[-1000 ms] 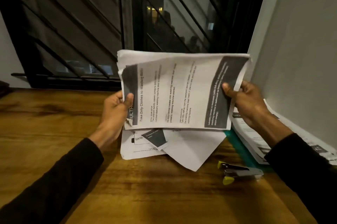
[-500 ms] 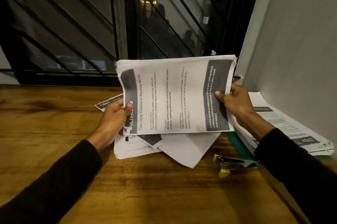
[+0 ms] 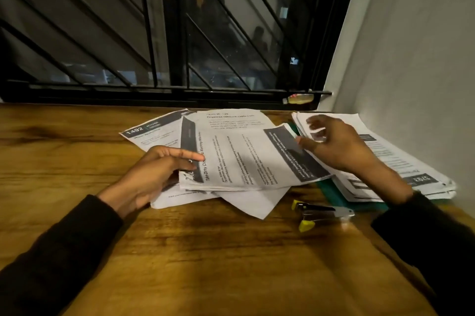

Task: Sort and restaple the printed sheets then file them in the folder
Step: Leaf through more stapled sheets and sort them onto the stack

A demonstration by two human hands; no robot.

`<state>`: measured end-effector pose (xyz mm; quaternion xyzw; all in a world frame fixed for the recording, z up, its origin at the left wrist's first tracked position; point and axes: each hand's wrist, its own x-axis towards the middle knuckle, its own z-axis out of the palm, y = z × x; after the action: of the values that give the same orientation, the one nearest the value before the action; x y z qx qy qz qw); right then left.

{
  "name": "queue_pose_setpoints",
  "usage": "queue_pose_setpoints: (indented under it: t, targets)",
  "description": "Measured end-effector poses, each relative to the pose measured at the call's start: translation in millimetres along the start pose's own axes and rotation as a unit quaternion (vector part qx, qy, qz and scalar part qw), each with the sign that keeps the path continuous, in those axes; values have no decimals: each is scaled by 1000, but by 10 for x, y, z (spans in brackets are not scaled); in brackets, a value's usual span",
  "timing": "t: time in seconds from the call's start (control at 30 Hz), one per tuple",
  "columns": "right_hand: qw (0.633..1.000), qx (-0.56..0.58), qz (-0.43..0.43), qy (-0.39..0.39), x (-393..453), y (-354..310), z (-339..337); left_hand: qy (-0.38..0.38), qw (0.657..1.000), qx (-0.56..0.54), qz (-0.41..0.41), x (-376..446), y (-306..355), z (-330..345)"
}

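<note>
The task looks early to midway, judging by how things lie. At frame centre a bundle (image 3: 246,158) of printed sheets lies flat on the table (image 3: 205,251), its top page headed with a line about dirty clothes. It rests on loose sheets (image 3: 159,127) fanned out beneath and behind it, one marked 1492 toward the upper left of the heap. These seem still unsorted.

The left hand (image 3: 151,174) sits at the bundle's left edge, its fingers loosely curled with the forefinger stretched onto the paper; whether the thumb pinches the sheets underneath is hidden, so I cannot tell if it grips. The right hand (image 3: 336,146) hovers at the bundle's right edge with fingers spread wide, the thumb tip at or just touching the page corner, holding nothing.

At right, a second stack (image 3: 401,158) lies against the wall on a green folder (image 3: 331,192), of which only an edge shows. It may be sheets already sorted, but they lie on the folder, not in it. The stapler (image 3: 321,212) rests untouched on the table, lower right of the bundle. Stapling this bundle and filing appear still to come.
</note>
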<state>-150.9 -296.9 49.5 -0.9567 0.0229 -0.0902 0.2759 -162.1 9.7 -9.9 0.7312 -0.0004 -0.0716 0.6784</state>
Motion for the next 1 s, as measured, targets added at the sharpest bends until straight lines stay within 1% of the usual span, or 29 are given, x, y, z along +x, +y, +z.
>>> queue_pose_setpoints:
  t: [0.03,0.07,0.1,0.13,0.17,0.2,0.27,0.33,0.37,0.47,0.53,0.57,0.63,0.67,0.73,0.8,0.83,0.87,0.97,1.0]
  targets:
    - [998,-5,-29,-57,-198,-6,-89,-1,1000,0,-2,2,-18,-4]
    - [989,-28,-44,-136,-389,4,-156,-4,1000,3,-5,-3,-32,-8]
    - [974,-67,-64,-208,-564,22,-199,-8,1000,5,-8,-8,-36,-6]
    - [957,-112,-87,-255,-698,54,-215,-13,1000,2,-12,-11,-42,5]
    - [944,-150,-104,-274,-789,93,-193,-21,1000,-6,-15,-19,-40,18]
    - [941,-169,-108,-271,-851,132,-145,-30,999,-16,-18,-31,-35,34]
    - [952,-161,-110,-235,-896,227,-25,-45,998,-28,-24,-52,-20,63]
    - [951,-170,-130,-221,-899,262,49,-59,997,-31,-25,-69,-7,66]
    - [950,-168,-141,-223,-881,271,61,-66,997,-37,-25,-84,0,63]
    - [944,-120,-161,-263,-864,83,-33,-82,995,-56,-26,-121,-8,60]
    - [932,-123,-199,-277,-833,-121,-106,-90,993,-69,-25,-151,-17,76]
    - [923,-147,-218,-281,-801,-218,-132,-91,993,-72,-25,-164,-20,86]
    - [893,-236,-270,-273,-715,-403,-140,-91,993,-77,-25,-184,-22,103]
    - [872,-284,-297,-267,-679,-494,-120,-89,992,-81,-26,-187,-27,107]
    - [817,-389,-327,-272,-626,-625,-23,-84,992,-89,-26,-189,-22,111]
    - [765,-470,-337,-283,-596,-693,107,-78,993,-89,-25,-193,-22,115]
    - [749,-494,-336,-285,-598,-713,154,-77,993,-85,-23,-193,-24,119]
    - [741,-507,-338,-283,-596,-728,197,-75,993,-84,-23,-194,-27,113]
    - [731,-509,-378,-252,-646,-697,264,-77,992,-90,-30,-188,-26,128]
    - [727,-508,-386,-255,-675,-682,308,-77,992,-90,-31,-191,-24,128]
